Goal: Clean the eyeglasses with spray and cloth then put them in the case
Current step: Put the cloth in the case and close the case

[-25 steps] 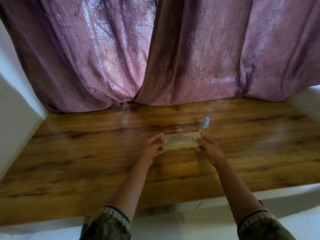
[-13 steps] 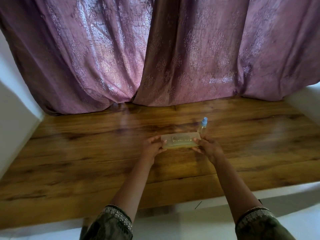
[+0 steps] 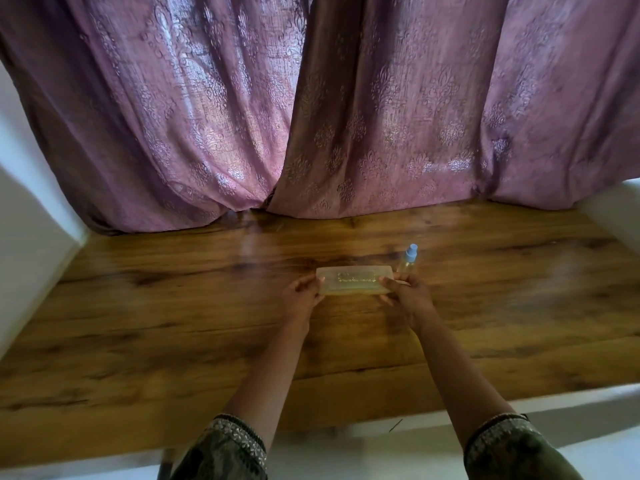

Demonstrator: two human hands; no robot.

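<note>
Tilted up since before, the case, pinched endwise by left hand and right hand, shows unreadable gold lettering.

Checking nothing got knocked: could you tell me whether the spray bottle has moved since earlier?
No; the spray bottle keeps its place relative to the curtain parting.

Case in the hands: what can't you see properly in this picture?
- Head view: inside the translucent case, only a blurry golden shape shows through the cloudy lid. It could be glasses or a print.
- Head view: the spray bottle has a clear body too small and faint to show how full it is.
- Head view: the left hand and right hand cover the case's ends.
</note>
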